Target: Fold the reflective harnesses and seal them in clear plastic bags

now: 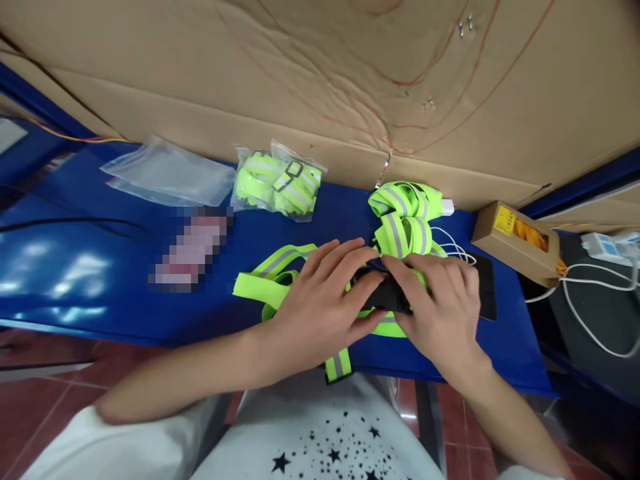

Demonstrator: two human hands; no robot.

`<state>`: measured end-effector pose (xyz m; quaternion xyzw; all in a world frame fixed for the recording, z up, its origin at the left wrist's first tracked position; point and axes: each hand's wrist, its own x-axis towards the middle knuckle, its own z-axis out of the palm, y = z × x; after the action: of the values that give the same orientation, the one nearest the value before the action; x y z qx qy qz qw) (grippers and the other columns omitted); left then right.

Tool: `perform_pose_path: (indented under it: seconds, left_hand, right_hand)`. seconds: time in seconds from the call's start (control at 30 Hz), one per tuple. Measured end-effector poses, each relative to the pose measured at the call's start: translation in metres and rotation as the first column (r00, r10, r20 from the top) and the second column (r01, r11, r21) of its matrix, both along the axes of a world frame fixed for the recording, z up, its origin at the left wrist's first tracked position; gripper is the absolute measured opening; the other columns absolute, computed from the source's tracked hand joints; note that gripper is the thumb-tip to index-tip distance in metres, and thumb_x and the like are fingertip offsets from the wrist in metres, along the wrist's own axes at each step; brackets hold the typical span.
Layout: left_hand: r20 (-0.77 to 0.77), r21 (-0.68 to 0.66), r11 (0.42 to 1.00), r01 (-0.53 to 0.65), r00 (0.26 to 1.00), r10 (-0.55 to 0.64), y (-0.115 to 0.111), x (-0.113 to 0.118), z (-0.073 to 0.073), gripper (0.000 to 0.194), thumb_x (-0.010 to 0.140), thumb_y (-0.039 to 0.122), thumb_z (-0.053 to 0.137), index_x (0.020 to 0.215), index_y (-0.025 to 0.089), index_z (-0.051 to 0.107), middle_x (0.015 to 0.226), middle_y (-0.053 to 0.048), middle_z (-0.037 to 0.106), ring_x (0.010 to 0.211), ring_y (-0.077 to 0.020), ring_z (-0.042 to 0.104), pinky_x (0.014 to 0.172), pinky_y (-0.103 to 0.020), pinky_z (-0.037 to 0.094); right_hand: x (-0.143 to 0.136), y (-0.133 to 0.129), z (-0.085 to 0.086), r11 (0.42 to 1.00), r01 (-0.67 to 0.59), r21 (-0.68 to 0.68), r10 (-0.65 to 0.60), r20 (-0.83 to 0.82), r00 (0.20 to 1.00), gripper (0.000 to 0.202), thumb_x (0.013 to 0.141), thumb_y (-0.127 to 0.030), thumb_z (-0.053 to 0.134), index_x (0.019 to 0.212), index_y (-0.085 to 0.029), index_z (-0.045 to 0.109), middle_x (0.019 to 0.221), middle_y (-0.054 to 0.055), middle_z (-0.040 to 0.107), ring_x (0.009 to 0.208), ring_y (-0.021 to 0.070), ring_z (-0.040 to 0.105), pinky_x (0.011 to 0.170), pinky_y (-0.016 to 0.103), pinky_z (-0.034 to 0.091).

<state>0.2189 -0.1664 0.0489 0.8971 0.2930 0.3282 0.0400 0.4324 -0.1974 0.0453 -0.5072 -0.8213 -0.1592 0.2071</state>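
Note:
My left hand [320, 303] is closed, its fingers and thumb pinching the left side of a black piece [384, 291] that sits among neon-yellow reflective strap. My right hand [443, 303] grips the right side of that same black piece, thumb below and fingers above. Fingers hide much of it, so its exact kind is unclear. Loops of the reflective strap [265, 285] with a grey stripe spread out left of and under my hands. One strap end [339, 365] with a black fitting hangs over the table's front edge. More folded reflective straps [404, 230] lie just beyond my right hand.
Two clear bags of reflective straps [297, 190] lie at the back, beside empty plastic bags [173, 173]. A blurred pinkish item [193, 250] is on the blue table [210, 313]. Rightward are a dark flat device [487, 287], white cable [453, 243] and cardboard box [517, 243].

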Motion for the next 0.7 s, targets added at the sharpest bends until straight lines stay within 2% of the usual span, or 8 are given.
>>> perform_pose_path:
  seconds: [0.07,0.13,0.27,0.37,0.47,0.53,0.6,0.7]
  left_hand:
    - [0.007,-0.084,0.996,0.012,1.0,-0.012,0.004,0.001,-0.007,0.028,0.094,0.033,0.071,0.117,0.02,0.062,0.131,-0.017,0.065,0.126,-0.0344,0.063,0.101,-0.054,0.057]
    - [-0.022,-0.104,0.994,0.03,0.999,-0.032,0.009,-0.002,-0.01,0.025,0.094,0.032,0.07,0.113,0.019,0.062,0.128,-0.016,0.065,0.12,-0.0318,0.066,0.098,-0.051,0.058]
    - [-0.188,0.041,0.997,0.063,0.981,-0.054,0.012,-0.008,-0.007,0.028,0.096,0.033,0.069,0.112,0.011,0.064,0.124,-0.018,0.067,0.114,-0.0322,0.069,0.096,-0.05,0.059]
    - [-0.3,0.031,0.998,0.059,0.953,-0.047,0.011,-0.01,-0.004,0.03,0.094,0.035,0.071,0.11,0.01,0.065,0.12,-0.014,0.068,0.104,-0.0287,0.072,0.091,-0.047,0.06]
    - [-0.339,0.039,0.998,0.05,0.94,-0.034,0.011,-0.013,-0.005,0.03,0.092,0.034,0.075,0.108,0.01,0.067,0.118,-0.012,0.069,0.101,-0.0265,0.072,0.087,-0.043,0.061]
    - [-0.362,0.099,0.994,0.051,0.932,-0.012,0.012,-0.014,-0.008,0.027,0.093,0.031,0.073,0.109,0.01,0.068,0.122,-0.014,0.069,0.107,-0.0271,0.071,0.087,-0.043,0.06]
    - [-0.386,0.194,0.979,0.056,0.922,0.024,0.012,-0.014,-0.01,0.021,0.097,0.026,0.067,0.109,0.009,0.069,0.125,-0.015,0.069,0.113,-0.0277,0.07,0.09,-0.043,0.059]
    - [-0.397,0.333,0.94,0.079,0.915,0.064,0.012,-0.012,-0.007,0.019,0.101,0.017,0.056,0.11,0.01,0.072,0.129,-0.014,0.07,0.121,-0.0276,0.068,0.093,-0.043,0.058]
  right_hand:
    - [-0.003,-0.001,-0.002,1.0,-0.007,0.008,0.007,0.018,1.0,0.06,0.089,-0.01,0.058,0.145,-0.03,0.052,0.118,0.009,0.071,0.105,0.0295,0.063,0.096,0.047,0.041]
    - [-0.004,0.0,-0.005,1.0,-0.013,0.018,0.012,0.057,0.998,0.053,0.09,-0.011,0.057,0.14,-0.027,0.055,0.116,0.009,0.072,0.105,0.0291,0.062,0.097,0.047,0.04]
    - [-0.005,0.006,-0.015,0.999,-0.017,0.038,0.011,0.167,0.986,0.038,0.093,-0.01,0.055,0.128,-0.023,0.062,0.109,0.01,0.072,0.099,0.028,0.06,0.096,0.047,0.038]
    - [-0.005,0.008,-0.019,0.999,-0.044,0.026,0.036,0.244,0.969,0.035,0.096,-0.009,0.052,0.128,-0.021,0.062,0.107,0.01,0.073,0.097,0.0274,0.059,0.096,0.047,0.037]
    - [-0.003,0.008,-0.014,0.99,-0.096,-0.099,0.113,0.186,0.976,0.035,0.1,-0.019,0.057,0.134,-0.016,0.059,0.118,0.013,0.071,0.108,0.0285,0.061,0.102,0.048,0.036]
    - [-0.001,0.008,-0.007,0.966,-0.142,-0.218,0.167,0.104,0.98,0.048,0.101,-0.037,0.061,0.142,-0.013,0.053,0.13,0.016,0.068,0.118,0.0296,0.06,0.11,0.049,0.033]
    - [0.0,0.008,0.0,0.952,-0.15,-0.267,0.175,0.075,0.982,0.061,0.099,-0.047,0.063,0.147,-0.012,0.048,0.135,0.017,0.066,0.125,0.0301,0.06,0.114,0.049,0.03]
    - [-0.002,0.01,0.008,0.972,-0.099,-0.215,0.126,0.119,0.985,0.046,0.099,-0.042,0.064,0.134,-0.012,0.057,0.125,0.014,0.072,0.115,0.0284,0.065,0.112,0.047,0.033]
